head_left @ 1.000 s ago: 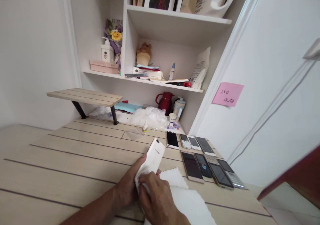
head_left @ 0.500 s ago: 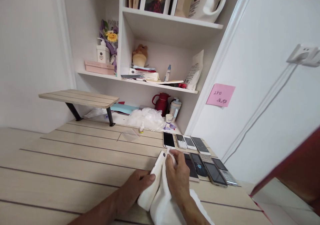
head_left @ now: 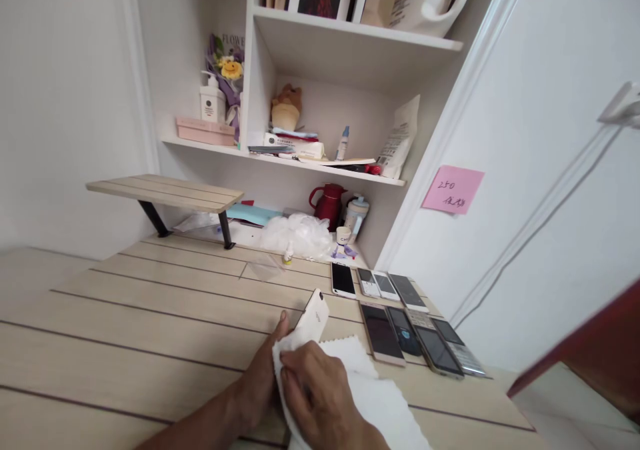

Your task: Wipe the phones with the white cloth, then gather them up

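A white smartphone (head_left: 315, 315) stands tilted above the table, its back and camera corner showing. My left hand (head_left: 260, 377) grips it from the left, its thumb along the edge; the other fingers are hidden. With bent fingers, my right hand (head_left: 320, 390) pinches a white cloth (head_left: 385, 403) and presses it against the lower left part of the phone. The cloth covers that part and drapes down to the right. Just right of the cloth lies a phone with a dark screen (head_left: 382, 333).
Several more phones, among them a dark phone (head_left: 435, 350), lie on the slatted table (head_left: 150, 323) at the right. A small bottle (head_left: 289, 253) and a clear plastic sheet (head_left: 263, 269) lie farther back. A small raised stand (head_left: 165, 192) is at left, below shelves (head_left: 335, 168).
My right hand and the cloth have moved from the phone's upper right edge down to its lower left part. The phone's back has turned more into view.
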The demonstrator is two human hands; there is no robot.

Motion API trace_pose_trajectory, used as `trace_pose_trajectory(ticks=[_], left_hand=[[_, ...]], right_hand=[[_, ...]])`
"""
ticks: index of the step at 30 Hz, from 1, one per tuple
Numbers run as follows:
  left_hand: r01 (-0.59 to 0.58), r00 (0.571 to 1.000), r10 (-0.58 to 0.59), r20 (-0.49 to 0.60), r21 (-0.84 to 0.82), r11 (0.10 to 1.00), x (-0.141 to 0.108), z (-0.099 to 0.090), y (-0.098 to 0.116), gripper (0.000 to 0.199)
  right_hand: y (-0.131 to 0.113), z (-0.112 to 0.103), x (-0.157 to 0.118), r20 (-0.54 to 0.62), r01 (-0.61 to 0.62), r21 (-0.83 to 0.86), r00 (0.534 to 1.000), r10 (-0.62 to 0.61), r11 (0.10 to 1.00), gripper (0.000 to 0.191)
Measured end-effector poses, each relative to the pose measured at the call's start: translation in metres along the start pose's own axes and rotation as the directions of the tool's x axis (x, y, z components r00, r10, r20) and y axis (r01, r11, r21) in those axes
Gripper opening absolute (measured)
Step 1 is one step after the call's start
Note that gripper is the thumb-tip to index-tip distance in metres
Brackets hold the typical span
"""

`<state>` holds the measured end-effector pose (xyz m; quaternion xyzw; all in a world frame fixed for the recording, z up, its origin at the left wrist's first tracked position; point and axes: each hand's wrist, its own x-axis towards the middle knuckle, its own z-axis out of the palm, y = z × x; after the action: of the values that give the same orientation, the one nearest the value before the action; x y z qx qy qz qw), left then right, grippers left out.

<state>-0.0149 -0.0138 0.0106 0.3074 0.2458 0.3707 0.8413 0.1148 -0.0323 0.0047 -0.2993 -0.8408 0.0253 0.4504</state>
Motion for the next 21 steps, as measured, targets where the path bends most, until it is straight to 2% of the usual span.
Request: trace_pose_trajectory(ticks=[1,3,6,10,12,14,15,17,19,21], left_hand=[[0.017,1.000,-0.017,0.001,-0.006,1.000,0.001,-0.002,-0.001,0.063],[-0.031,1.000,0.031,-0.004,0.059,0.998,0.001,-0.005,-0.003,0.054],[-0.128,0.992,0.129,0.016,0.257,0.958,-0.001,-0.010,-0.005,0.045],[-0.099,0.995,0.095,0.029,0.340,0.935,-0.003,-0.008,-0.004,0.063],[-0.080,0.997,0.077,0.022,0.335,0.939,-0.004,-0.005,-0.003,0.064],[-0.070,0.997,0.072,0.006,0.319,0.945,-0.003,-0.003,-0.004,0.063],[-0.064,0.997,0.070,-0.009,0.306,0.950,-0.002,-0.003,-0.004,0.064],[-0.050,0.996,0.068,-0.062,0.253,0.966,0.000,-0.003,-0.006,0.064],[-0.042,0.993,0.058,-0.100,0.159,0.986,0.002,-0.003,-0.006,0.060],[-0.011,0.997,0.014,-0.080,0.043,0.999,0.003,-0.003,-0.004,0.055]], right_hand=[[-0.001,-0.001,0.000,0.023,0.025,-0.012,0.999,-0.025,1.000,0.019],[0.001,-0.005,0.001,0.007,0.025,-0.065,1.000,-0.025,0.998,0.020],[0.014,-0.012,0.005,-0.174,-0.093,-0.160,0.983,0.064,0.983,0.018],[0.036,-0.022,0.011,-0.418,-0.312,-0.175,0.882,0.216,0.934,0.014],[0.042,-0.024,0.012,-0.475,-0.413,-0.155,0.828,0.299,0.897,0.015],[0.042,-0.022,0.012,-0.475,-0.454,-0.132,0.809,0.346,0.881,0.016],[0.039,-0.020,0.011,-0.455,-0.439,-0.122,0.822,0.343,0.890,0.016],[0.030,-0.013,0.008,-0.358,-0.349,-0.107,0.887,0.291,0.931,0.016],[0.018,-0.005,0.005,-0.221,-0.217,-0.095,0.956,0.192,0.971,0.018],[0.004,0.002,0.002,-0.092,-0.094,-0.094,0.992,0.085,0.991,0.019]])
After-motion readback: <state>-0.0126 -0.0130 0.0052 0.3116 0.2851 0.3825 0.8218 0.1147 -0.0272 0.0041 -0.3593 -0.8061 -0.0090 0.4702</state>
